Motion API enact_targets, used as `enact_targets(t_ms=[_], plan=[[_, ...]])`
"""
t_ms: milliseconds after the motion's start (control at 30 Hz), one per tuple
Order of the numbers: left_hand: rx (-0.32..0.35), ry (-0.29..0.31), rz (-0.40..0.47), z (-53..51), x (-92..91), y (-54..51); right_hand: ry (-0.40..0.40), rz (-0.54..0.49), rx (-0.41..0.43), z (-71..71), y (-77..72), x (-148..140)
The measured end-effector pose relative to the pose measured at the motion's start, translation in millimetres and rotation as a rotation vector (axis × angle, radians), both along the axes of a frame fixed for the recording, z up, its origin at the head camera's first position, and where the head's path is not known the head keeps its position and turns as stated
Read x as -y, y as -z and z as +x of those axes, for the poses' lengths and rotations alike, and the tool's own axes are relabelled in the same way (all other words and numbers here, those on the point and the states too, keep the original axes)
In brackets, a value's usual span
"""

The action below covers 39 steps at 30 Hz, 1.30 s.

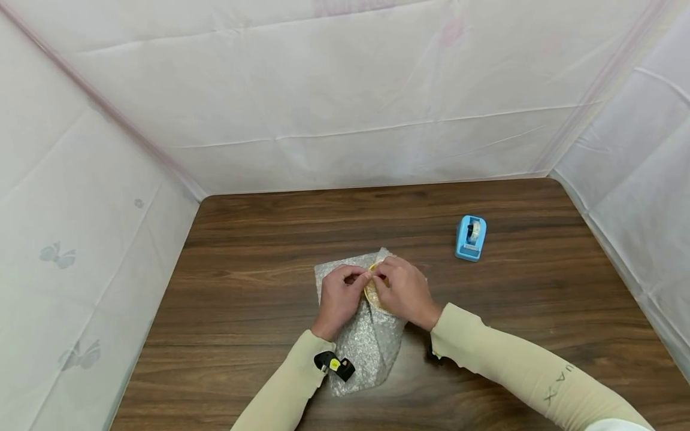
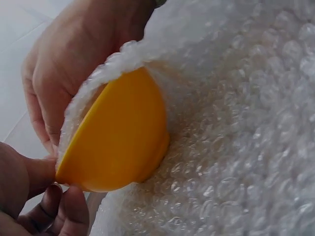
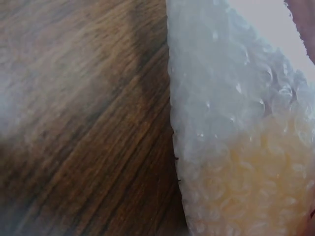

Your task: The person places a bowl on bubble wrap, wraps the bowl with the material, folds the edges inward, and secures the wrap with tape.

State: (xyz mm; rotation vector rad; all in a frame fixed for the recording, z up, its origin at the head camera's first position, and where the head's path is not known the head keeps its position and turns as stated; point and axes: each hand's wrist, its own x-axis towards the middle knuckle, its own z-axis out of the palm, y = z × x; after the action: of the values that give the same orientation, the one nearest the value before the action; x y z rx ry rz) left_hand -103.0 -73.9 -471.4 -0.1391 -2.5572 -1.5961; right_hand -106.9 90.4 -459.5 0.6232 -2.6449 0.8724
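Note:
A yellow bowl [image 2: 120,135] lies tipped on its side on a sheet of bubble wrap [image 1: 358,347], partly covered by a fold of it. With thumb and fingers, my left hand [image 1: 339,302] pinches the bowl's rim where the wrap edge meets it. My right hand [image 1: 406,291] holds the folded bubble wrap against the bowl's rim from the other side, its fingertips close to the left ones. Through the wrap [image 3: 211,98] in the right wrist view, the bowl shows as a pale yellow patch; the right fingers are mostly out of that view.
A light blue tape dispenser [image 1: 471,238] with a roll of tape stands to the right, beyond the right hand. Everything rests on a dark wood-grain table [image 1: 242,311]. Whitish sheeting [image 1: 345,108] hangs along the table's back and sides.

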Motion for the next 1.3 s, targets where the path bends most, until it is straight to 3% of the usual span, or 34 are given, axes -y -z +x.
enact_targets(t_ms=[333, 800, 1300], plan=[[0.094, 0.041, 0.028, -3.9, 5.0, -2.3, -0.002, -0.035, -0.038, 0.3, 1.7, 2.6], [0.318, 0.075, 0.217, -9.3, 4.7, -8.6, 0.002, -0.042, -0.011, 0.2, 2.6, 2.2], [0.399, 0.131, 0.208, -11.3, 9.1, -13.8, -0.002, -0.103, -0.052, 0.5, 2.9, 2.5]])
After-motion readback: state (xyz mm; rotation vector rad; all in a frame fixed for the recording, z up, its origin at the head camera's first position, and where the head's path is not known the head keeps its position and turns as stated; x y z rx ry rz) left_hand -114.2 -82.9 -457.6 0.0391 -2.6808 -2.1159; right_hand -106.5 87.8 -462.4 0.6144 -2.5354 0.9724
